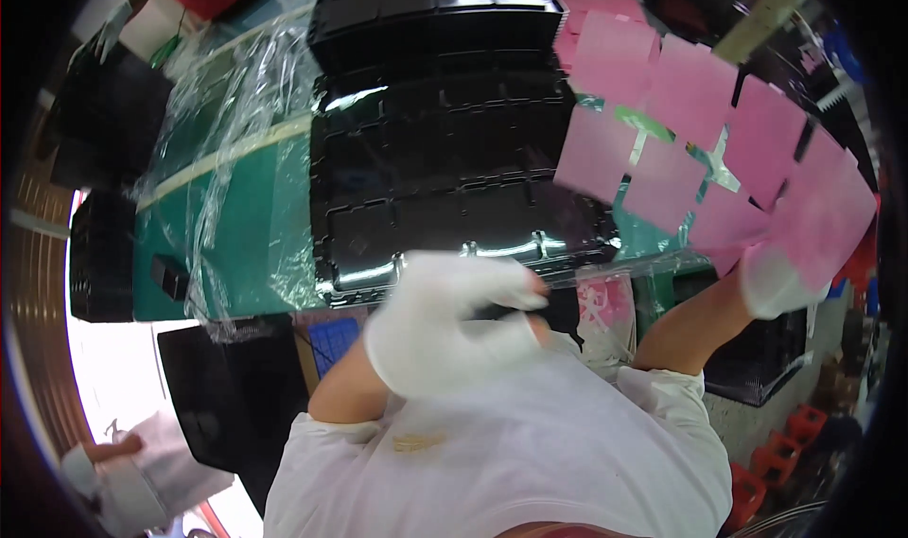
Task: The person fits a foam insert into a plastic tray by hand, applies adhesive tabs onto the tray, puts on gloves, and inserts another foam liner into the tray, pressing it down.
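Note:
My left hand (445,325), in a white glove with bare fingertips, hovers in front of my chest near the table's front edge. Its thumb and fingers are apart with nothing between them, slightly smeared by motion. At the right, my gloved right hand (780,278) holds a thin pink sheet (825,211), which hides most of its fingers. Several more pink sheets (695,84) lie spread beside it, some overlapping. Straight ahead lies a glossy black plastic tray (435,159) with shallow square compartments. Its near edge is just beyond my left hand.
A stack of black trays (435,22) rises behind the near one. Clear plastic film (213,197) covers the green table (251,226), where a small black block (170,278) sits. Dark crates (227,396) stand below left. Another person's arm (113,448) shows lower left; red stools (776,458) stand lower right.

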{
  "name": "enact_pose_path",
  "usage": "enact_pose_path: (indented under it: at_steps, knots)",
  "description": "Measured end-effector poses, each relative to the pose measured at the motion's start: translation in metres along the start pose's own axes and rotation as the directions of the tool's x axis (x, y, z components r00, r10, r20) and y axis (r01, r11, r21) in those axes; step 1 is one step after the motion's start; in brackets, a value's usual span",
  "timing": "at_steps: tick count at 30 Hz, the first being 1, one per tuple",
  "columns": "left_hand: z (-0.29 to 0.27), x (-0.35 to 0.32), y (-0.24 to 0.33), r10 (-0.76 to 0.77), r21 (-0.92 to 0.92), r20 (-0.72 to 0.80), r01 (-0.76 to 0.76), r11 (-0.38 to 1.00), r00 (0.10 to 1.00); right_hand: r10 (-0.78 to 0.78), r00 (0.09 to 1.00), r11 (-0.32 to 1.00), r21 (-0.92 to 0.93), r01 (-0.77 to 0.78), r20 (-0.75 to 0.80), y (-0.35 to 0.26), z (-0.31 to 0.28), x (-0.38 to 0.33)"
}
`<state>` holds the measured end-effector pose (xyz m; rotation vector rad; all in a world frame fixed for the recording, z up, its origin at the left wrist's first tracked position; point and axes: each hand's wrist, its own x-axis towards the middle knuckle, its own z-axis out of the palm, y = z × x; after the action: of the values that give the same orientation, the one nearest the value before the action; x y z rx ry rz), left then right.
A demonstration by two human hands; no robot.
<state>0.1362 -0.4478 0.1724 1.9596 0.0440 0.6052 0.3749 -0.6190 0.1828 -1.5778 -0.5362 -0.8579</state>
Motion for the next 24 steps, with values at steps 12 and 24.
enact_pose_path:
  at_steps: [12,24]
  knots:
    - [0.025,0.045,0.007,-0.247,-0.696,0.161,0.288,0.657,0.955,-0.693,0.546,0.701,0.262,0.663,0.472,-0.072,-0.005,-0.053]
    - [-0.005,0.108,0.001,-0.375,-0.669,-0.074,0.233,0.705,0.924,-0.595,0.635,0.804,0.367,0.468,0.493,-0.064,0.058,-0.030]
